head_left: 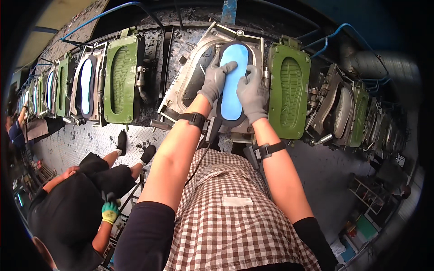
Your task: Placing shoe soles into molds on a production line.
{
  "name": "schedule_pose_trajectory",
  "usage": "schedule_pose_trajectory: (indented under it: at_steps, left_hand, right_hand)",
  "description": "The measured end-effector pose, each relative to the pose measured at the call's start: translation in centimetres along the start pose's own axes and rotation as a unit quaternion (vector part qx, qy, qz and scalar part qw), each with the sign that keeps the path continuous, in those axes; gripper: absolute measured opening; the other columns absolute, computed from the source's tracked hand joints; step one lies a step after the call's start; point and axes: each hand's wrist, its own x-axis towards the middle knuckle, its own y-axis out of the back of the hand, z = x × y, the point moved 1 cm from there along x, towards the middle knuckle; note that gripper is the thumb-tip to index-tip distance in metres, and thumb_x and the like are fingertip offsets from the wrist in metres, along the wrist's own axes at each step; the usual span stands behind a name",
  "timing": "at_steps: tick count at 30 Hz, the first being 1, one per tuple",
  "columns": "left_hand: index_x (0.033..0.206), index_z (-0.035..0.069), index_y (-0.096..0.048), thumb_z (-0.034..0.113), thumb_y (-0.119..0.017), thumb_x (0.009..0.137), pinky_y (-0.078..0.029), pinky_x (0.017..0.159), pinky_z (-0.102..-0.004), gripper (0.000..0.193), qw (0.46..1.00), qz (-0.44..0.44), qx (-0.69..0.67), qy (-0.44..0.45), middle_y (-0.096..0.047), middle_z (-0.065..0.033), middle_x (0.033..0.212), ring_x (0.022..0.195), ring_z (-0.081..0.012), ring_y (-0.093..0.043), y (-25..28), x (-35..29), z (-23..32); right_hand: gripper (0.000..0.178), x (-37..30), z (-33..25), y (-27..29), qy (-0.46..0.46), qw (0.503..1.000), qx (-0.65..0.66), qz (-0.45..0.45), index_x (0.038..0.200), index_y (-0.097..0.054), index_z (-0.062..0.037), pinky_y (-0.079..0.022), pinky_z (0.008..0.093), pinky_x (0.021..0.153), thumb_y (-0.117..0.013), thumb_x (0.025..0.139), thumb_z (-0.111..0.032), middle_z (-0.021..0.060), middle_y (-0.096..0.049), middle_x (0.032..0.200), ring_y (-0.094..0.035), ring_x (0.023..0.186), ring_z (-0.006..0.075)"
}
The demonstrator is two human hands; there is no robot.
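A long shoe sole with a bright blue face and a black rim lies in front of me, over an open metal mould. My left hand, in a grey glove, grips the sole's left edge, with the thumb laid across the blue face. On the opposite edge, my right hand in a matching glove has its fingers curled against the rim. The undersides of both grips are hidden. To the right, a green mould plate with a ribbed sole-shaped hollow stands hinged beside the metal mould.
A row of similar moulds runs both ways, including another green plate and another blue sole at left. Blue bent pipes arch behind. A seated person in black is close at lower left; another person stands farther left.
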Motion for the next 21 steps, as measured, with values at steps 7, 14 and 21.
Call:
schedule_pose_trajectory:
  at_steps: [7,14,21]
  left_hand:
    - [0.157,-0.01,-0.008,0.046,-0.073,0.089,-0.037,0.115,-0.0379,0.11,0.947,0.072,0.311,-0.028,-0.044,-0.0339,0.147,0.138,-0.0363,-0.046,0.3,-6.1,-8.3]
    - [0.159,0.011,-0.028,0.022,-0.063,0.095,-0.043,0.109,-0.0405,0.074,0.934,0.018,0.347,0.08,-0.052,-0.0238,0.144,0.13,-0.0333,-0.054,2.4,-25.1,-7.8]
    - [0.155,0.01,-0.039,0.047,-0.053,0.094,-0.04,0.113,-0.043,0.073,0.775,0.487,0.371,0.157,-0.051,-0.0221,0.148,0.135,-0.0379,-0.052,1.5,-48.7,-11.0]
  right_hand:
    - [0.03,-2.6,1.3,4.8,-0.006,0.999,-0.027,-0.029,0.126,-0.058,-0.0134,-0.054,0.0476,0.081,-0.059,0.096,-0.018,0.0162,-0.071,0.11,-0.07,0.098,0.0358]
    - [0.031,-11.0,-1.2,7.3,0.292,0.927,0.041,-0.233,0.122,-0.066,-0.0078,-0.051,0.0435,0.094,-0.064,0.092,-0.016,0.0156,-0.065,0.122,-0.063,0.111,0.0355]
    - [0.037,-16.2,-1.3,9.1,0.287,0.844,0.227,-0.391,0.135,-0.057,0.0022,-0.051,0.0377,0.091,-0.055,0.1,-0.011,0.0166,-0.06,0.119,-0.061,0.112,0.029]
